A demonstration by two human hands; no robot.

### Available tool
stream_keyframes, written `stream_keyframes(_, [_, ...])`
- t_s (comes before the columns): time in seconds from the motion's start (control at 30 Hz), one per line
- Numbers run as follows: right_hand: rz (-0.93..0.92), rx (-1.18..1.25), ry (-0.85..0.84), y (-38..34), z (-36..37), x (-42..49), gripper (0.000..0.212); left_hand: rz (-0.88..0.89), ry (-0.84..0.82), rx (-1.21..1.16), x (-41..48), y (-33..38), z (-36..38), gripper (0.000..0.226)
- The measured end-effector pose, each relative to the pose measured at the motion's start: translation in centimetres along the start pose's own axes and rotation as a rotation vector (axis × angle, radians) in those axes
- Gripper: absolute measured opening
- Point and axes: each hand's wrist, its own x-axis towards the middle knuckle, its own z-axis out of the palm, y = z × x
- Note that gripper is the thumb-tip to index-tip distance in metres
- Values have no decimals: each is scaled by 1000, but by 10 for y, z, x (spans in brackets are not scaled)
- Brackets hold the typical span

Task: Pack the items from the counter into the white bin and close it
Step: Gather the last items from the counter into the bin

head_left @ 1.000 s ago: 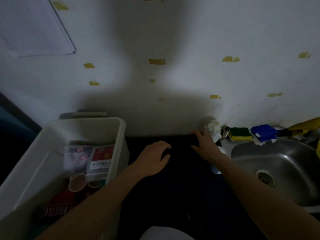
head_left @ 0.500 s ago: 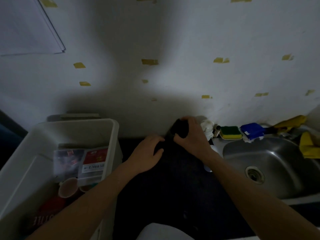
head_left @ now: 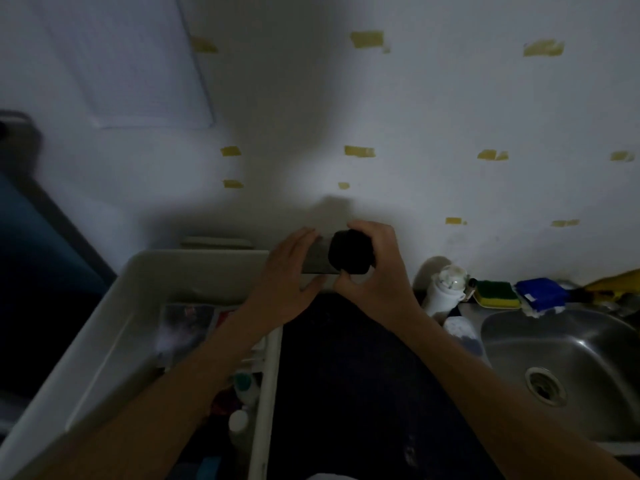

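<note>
The white bin (head_left: 104, 344) stands open at the left, with packets (head_left: 183, 327) and small bottles (head_left: 239, 420) inside. My right hand (head_left: 379, 275) grips a dark, boxy black object (head_left: 350, 251) and holds it up in front of the wall, just past the bin's far right corner. My left hand (head_left: 287, 282) is beside it with straight fingers, the fingertips resting against the object's grey left side. The dim light hides what the object is.
The dark counter (head_left: 363, 382) lies between the bin and a steel sink (head_left: 571, 358). By the sink stand a white bottle (head_left: 446, 289), a green and yellow sponge (head_left: 495, 293), a blue sponge (head_left: 540, 293) and a yellow glove (head_left: 616, 284). A flat grey piece (head_left: 218, 241) leans behind the bin.
Both hands left the counter surface. The right hand took hold of the black object and raised it up and left toward the bin's corner, and the left hand followed alongside.
</note>
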Motion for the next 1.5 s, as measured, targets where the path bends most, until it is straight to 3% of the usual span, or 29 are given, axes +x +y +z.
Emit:
stream_keyframes(0.2, [52,94,-129,-27,52,1,67,12,66,118,-33,-40,-54,68])
stream_keyframes(0.43, [151,145,-379,-55,121,-15,63,-198,-84,127,-91,-96,-103,58])
stream_keyframes(0.57, [170,9,-623,-55,154,-31,63,-211,-175,221,-136,-126,-117,74])
stream_keyframes(0.8, [222,-295,-877,-56,207,-63,79,-249,-346,279,-187,-158,-114,77])
stream_keyframes(1.07, [216,-612,-977,-68,249,-96,75,-230,-495,301,-213,-185,-102,75])
stream_keyframes(1.3, [263,-734,-1017,-71,267,-115,80,-262,-593,323,-233,-195,-81,73])
stream_keyframes(1.5, [214,-806,-1087,-74,275,-130,54,-266,-602,249,-241,-203,-69,54])
